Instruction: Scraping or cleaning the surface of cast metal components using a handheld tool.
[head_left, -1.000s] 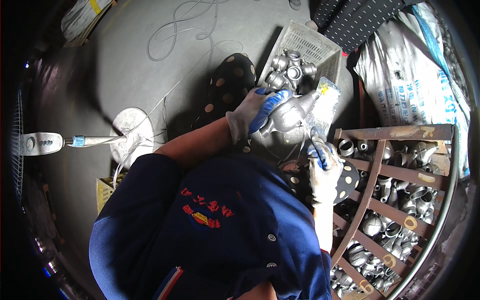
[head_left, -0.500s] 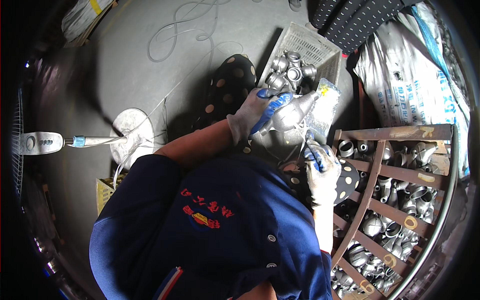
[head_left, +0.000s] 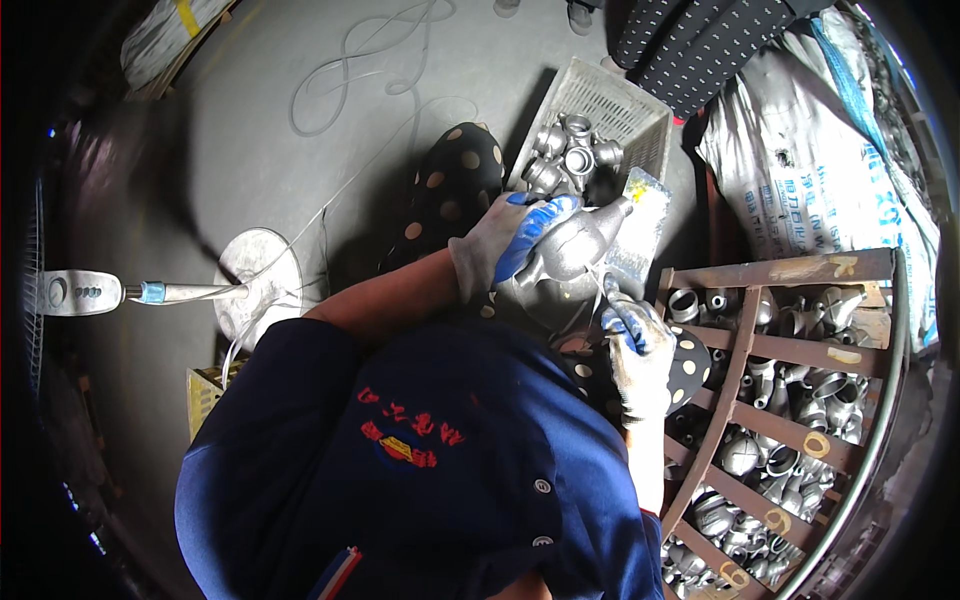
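Note:
My left hand [head_left: 505,240], in a grey glove with blue coating, is closed around a bulbous grey metal casting [head_left: 577,246]. The casting lies tilted, its narrow neck pointing up and to the right. A thin tool [head_left: 609,288] sits in my right hand [head_left: 640,350], gloved the same way, with fingers wrapped round it. Its tip is close to the lower right side of the casting; whether they touch I cannot tell. The tool's exact kind is too small to make out. Behind the casting is a pale, scuffed board [head_left: 640,232] with a yellow mark.
Beyond my hands stands a grey plastic crate [head_left: 625,103] with several metal castings [head_left: 578,160]. At right, a brown metal rack [head_left: 780,268] holds many more, near white sacks [head_left: 790,150]. A fan [head_left: 85,291] stands left; a hose [head_left: 345,85] loops across the floor.
The whole view has shifted slightly. The casting has tipped a little in my left hand, showing a darker side. My right hand still holds the tool close beside it.

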